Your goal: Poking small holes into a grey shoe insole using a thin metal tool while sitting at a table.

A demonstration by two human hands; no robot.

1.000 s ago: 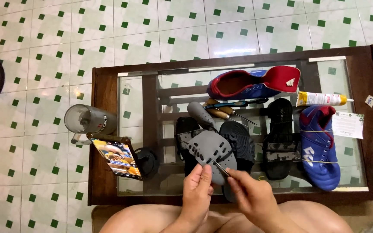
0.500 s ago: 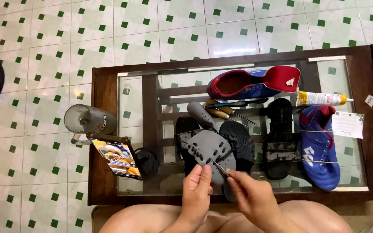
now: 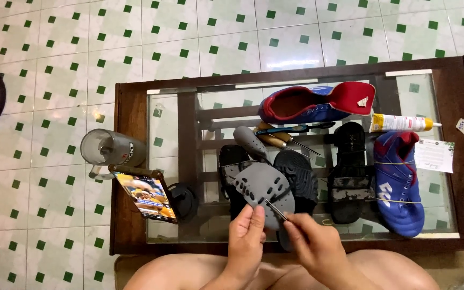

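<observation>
- Head view puts the grey sandal (image 3: pixel 264 193) just below the middle of the glass-topped table (image 3: pixel 135 161), its holed upper turned up toward me.
- My left hand (image 3: pixel 247 239) comes in from six o'clock and pinches the near edge of that sandal, thumb and fingers closed on it.
- My right hand (image 3: pixel 311 244) sits at the four o'clock side of the sandal, fingers pressed together on a thin metal tool (image 3: pixel 273 208) whose tip touches the grey upper.
- I judge the step in hand to be working the tool tip into or along the upper; to do it well I would keep the left grip firm near the contact spot so the soft material does not flex away.
- I would keep the tool at a low slant and push away from the left thumb, since the tip lies close to it.
- Both wrists rest low over my knees, palms turned inward toward each other.
- At nine o'clock from the sandal a phone (image 3: pixel 146 194) leans with its screen lit, and a glass mug (image 3: pixel 108 150) stands beyond it.
- At three o'clock lie a black sandal (image 3: pixel 350 172) and a blue shoe (image 3: pixel 398 182); at twelve o'clock a red and blue shoe (image 3: pixel 312 103), with a glue tube (image 3: pixel 401 123) to its right.
</observation>
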